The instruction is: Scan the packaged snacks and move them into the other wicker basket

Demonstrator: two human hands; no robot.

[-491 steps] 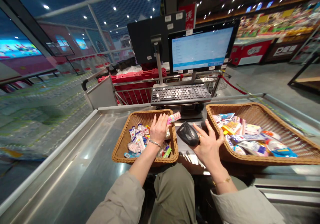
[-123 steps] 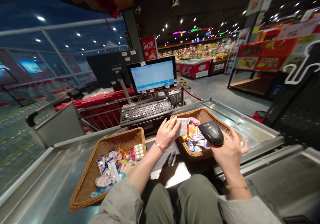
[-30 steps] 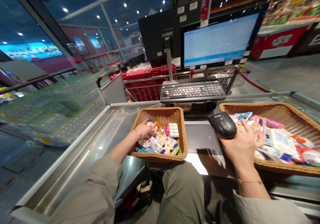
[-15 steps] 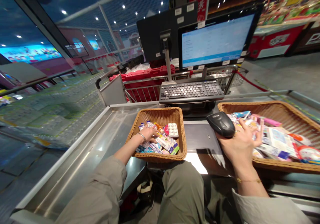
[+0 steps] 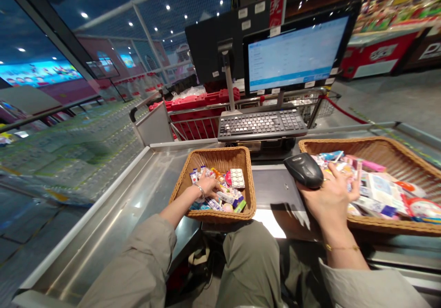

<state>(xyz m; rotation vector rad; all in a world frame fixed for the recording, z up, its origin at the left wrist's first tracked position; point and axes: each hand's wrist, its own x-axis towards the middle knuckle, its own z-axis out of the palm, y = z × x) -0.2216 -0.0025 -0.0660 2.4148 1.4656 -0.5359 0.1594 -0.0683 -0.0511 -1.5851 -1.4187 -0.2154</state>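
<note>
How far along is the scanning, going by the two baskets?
Done, it seems: a small heap of packets lies in the left basket. In hand: the left hand rests among them, though whether it grips one is unclear. The right hand holds the scanner, fingers reaching onto the pile in the right basket. Left: that pile is the bigger one, so most likely remains.

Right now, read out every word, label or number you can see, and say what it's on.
Nothing reads clearly.
Monitor screen: rows too small.
Red sign: white characters, blurred.
Red freezer: white logo, blurred.
Keyboard: key legends too small.
Packets: print too small.
Scanner: no visible marking.
</note>
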